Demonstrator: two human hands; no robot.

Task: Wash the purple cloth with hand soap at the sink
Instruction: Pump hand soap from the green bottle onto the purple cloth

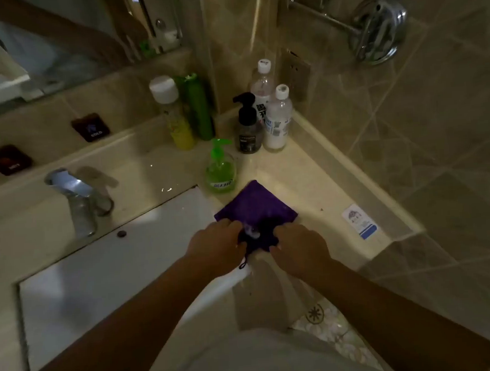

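The purple cloth [255, 206] lies folded on the counter just right of the white sink [105, 268]. My left hand [216, 248] grips its near left edge, and my right hand [299, 246] grips its near right edge. The near part of the cloth is bunched between both hands, with a thin loop hanging down. A green hand soap pump bottle [220, 168] stands right behind the cloth. The chrome faucet [77, 200] is at the sink's back left edge.
Behind the soap stand a black pump bottle [247, 127], two white-capped bottles [277, 120], a yellow-green bottle [175, 115] and a green can [199, 108]. A sticker [360, 221] lies on the counter at right. A chrome towel bar [351, 26] juts from the tiled wall.
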